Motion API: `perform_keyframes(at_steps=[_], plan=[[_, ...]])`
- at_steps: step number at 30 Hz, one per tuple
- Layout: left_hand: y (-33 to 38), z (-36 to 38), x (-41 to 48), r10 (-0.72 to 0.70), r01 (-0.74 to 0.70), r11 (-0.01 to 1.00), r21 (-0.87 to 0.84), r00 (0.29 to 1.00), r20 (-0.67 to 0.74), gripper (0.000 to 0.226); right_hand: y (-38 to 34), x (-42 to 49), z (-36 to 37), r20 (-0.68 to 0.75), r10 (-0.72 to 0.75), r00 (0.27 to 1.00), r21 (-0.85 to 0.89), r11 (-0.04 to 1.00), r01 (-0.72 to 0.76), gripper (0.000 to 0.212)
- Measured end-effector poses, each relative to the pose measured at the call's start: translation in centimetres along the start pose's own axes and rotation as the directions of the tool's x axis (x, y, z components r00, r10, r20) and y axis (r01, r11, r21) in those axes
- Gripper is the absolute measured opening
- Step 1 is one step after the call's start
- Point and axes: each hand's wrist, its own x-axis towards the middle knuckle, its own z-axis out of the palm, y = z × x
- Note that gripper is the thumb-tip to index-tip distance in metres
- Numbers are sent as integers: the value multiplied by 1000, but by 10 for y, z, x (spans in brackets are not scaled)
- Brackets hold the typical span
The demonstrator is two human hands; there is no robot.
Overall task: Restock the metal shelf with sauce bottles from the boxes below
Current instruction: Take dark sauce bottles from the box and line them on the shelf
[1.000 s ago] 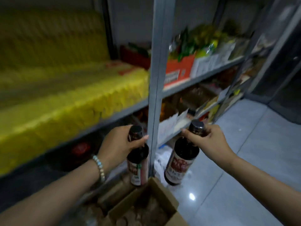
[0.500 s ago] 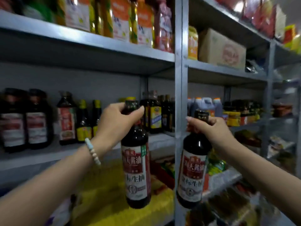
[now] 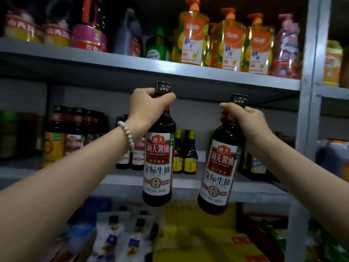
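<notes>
My left hand [image 3: 149, 105] grips the neck of a dark soy sauce bottle [image 3: 158, 165] with a red and white label. It hangs upright in front of the grey metal shelf [image 3: 198, 181]. My right hand [image 3: 247, 121] grips the neck of a second, matching bottle [image 3: 220, 173], tilted slightly and a little lower. Both bottles are in the air, their bases below the shelf's front edge. Behind them, small dark bottles with yellow labels [image 3: 184, 156] stand on the shelf board.
More sauce bottles [image 3: 75, 137] crowd the shelf's left side. The shelf above [image 3: 170, 72] carries orange pump bottles [image 3: 194, 36], a green bottle and cans. A grey upright post [image 3: 309, 91] rises at right. Below lie yellow packs [image 3: 198, 233] and white packets [image 3: 120, 237].
Both hands have lifted their bottles from near the cardboard box on the floor up to the sauce shelf. My view has swung upward from the floor to the upper shelves.
</notes>
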Motion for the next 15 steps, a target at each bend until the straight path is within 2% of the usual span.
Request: perform_keyframes(at_steps=[3, 8, 15], plan=[[-25, -25, 27, -22, 22, 1000, -5, 999, -36, 26, 16, 18, 39, 16, 1, 1000, 17, 1000, -2, 13], [-65, -52, 66, 22, -22, 1000, 14, 999, -33, 26, 45, 49, 103, 29, -5, 1000, 72, 997, 3, 13], [-136, -73, 114, 12, -11, 999, 38, 1000, -24, 33, 89, 90, 171, 43, 45, 998, 30, 998, -47, 11]])
